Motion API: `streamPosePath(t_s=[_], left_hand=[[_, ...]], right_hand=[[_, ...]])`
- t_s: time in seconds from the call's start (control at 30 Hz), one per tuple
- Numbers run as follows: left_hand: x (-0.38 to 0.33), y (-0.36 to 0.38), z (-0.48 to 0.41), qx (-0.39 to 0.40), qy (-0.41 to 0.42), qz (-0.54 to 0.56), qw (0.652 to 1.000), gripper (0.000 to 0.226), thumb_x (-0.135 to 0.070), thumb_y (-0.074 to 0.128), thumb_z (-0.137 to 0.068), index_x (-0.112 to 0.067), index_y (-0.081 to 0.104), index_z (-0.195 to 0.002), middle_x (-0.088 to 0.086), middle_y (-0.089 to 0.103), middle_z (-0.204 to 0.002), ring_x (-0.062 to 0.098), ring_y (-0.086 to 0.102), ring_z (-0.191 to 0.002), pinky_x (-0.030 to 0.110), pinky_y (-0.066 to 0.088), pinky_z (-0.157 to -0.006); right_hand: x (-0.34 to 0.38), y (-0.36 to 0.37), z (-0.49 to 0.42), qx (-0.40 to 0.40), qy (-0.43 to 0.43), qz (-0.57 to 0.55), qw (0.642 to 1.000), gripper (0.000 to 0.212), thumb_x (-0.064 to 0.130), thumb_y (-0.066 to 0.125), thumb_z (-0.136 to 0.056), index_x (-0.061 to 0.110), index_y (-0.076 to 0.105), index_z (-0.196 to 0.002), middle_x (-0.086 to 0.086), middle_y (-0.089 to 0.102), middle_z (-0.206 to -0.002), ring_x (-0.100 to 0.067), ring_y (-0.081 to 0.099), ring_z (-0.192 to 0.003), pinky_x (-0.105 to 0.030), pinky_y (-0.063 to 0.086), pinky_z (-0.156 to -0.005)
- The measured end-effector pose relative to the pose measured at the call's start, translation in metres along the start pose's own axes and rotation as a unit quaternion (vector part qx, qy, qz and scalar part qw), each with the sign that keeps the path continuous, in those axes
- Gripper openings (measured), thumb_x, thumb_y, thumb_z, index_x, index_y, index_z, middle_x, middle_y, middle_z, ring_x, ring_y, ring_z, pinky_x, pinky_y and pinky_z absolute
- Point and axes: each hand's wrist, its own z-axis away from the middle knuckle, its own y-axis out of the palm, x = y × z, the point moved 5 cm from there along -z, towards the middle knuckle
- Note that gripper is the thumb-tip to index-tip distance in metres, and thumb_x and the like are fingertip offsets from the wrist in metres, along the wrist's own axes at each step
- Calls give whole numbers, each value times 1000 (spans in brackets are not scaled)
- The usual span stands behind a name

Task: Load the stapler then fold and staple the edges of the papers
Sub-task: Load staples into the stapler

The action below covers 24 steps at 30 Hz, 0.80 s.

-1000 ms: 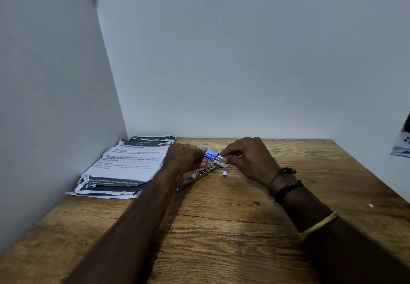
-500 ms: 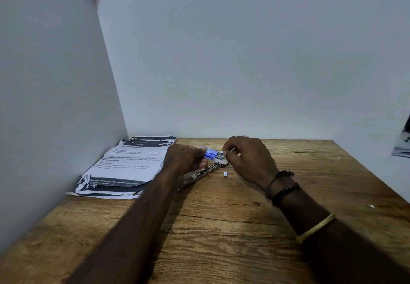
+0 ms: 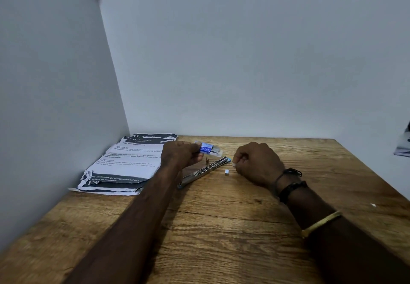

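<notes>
Nearest, a loose staple strip (image 3: 226, 172) lies on the table (image 3: 221, 228). Right hand (image 3: 255, 163) (fingers curled) pinches something too small to identify, beside the stapler (image 3: 204, 171), which lies opened flat. Left hand (image 3: 180, 155) pinches the staple box (image 3: 208, 148) above it. Papers (image 3: 131, 161) lie stacked far left.

A small blue staple box (image 3: 208, 148) is held in the left hand (image 3: 180, 155) above an opened metal stapler (image 3: 205, 171) lying on the wooden table (image 3: 221, 228). The right hand (image 3: 255, 161) is curled beside a loose staple strip (image 3: 227, 172). Printed papers (image 3: 131, 161) are stacked at the left wall.
</notes>
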Motion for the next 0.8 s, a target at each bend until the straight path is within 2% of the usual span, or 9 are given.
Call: streamPosePath(t_s=[0.13, 0.23, 0.33, 0.4, 0.6, 0.7, 0.8], left_hand=[[-2, 2, 4, 3, 8, 6, 1000, 32, -2, 74, -87, 18, 64, -110, 20, 70, -76, 23, 68, -62, 26, 63, -59], [-4, 4, 7, 7, 11, 4, 1000, 37, -2, 73, -88, 20, 61, -115, 23, 69, -80, 23, 67, -63, 26, 62, -57], [-4, 4, 8, 5, 12, -3, 1000, 37, -2, 73, -88, 20, 61, -114, 25, 69, -84, 24, 67, -65, 27, 62, -60], [-5, 3, 8, 5, 15, -4, 1000, 36, -2, 73, -87, 20, 61, -114, 24, 69, -83, 24, 67, -65, 26, 62, -60], [-6, 4, 11, 14, 13, -13, 1000, 13, -3, 73, -88, 7, 65, -89, 24, 69, -82, 24, 67, -64, 25, 61, -59], [-6, 4, 11, 11, 14, -10, 1000, 16, -3, 73, -88, 9, 66, -96, 26, 69, -87, 25, 67, -66, 26, 61, -63], [-6, 3, 10, 3, 14, -16, 1000, 22, -3, 74, -87, 12, 66, -101, 27, 71, -90, 25, 68, -68, 27, 61, -63]], right_hand=[[0, 6, 0, 36, -2, 55, 998, 17, 21, 62, -81, 23, 79, -81, 5, 77, -84, -23, 70, -85, -35, 59, -71], [2, 5, -1, 31, -22, 47, 998, 14, 24, 64, -81, 25, 78, -83, 8, 76, -87, -19, 69, -86, -33, 57, -72], [9, 9, 1, 65, -59, 5, 996, 18, 26, 70, -83, 31, 78, -98, 14, 67, -93, -11, 62, -91, -28, 48, -76], [14, 13, 3, 81, -83, 25, 993, 22, 27, 71, -87, 34, 78, -107, 12, 65, -98, -10, 58, -93, -26, 41, -76], [18, 15, 4, 70, -94, 60, 991, 14, 22, 68, -90, 29, 78, -97, 5, 72, -104, -19, 63, -100, -33, 49, -81], [16, 13, 4, 61, -92, 58, 992, 9, 26, 68, -90, 27, 77, -93, 5, 71, -100, -18, 63, -99, -34, 50, -82], [15, 9, 3, 26, -87, 34, 995, 12, 28, 66, -90, 24, 76, -85, 8, 72, -90, -17, 65, -90, -33, 49, -75]])
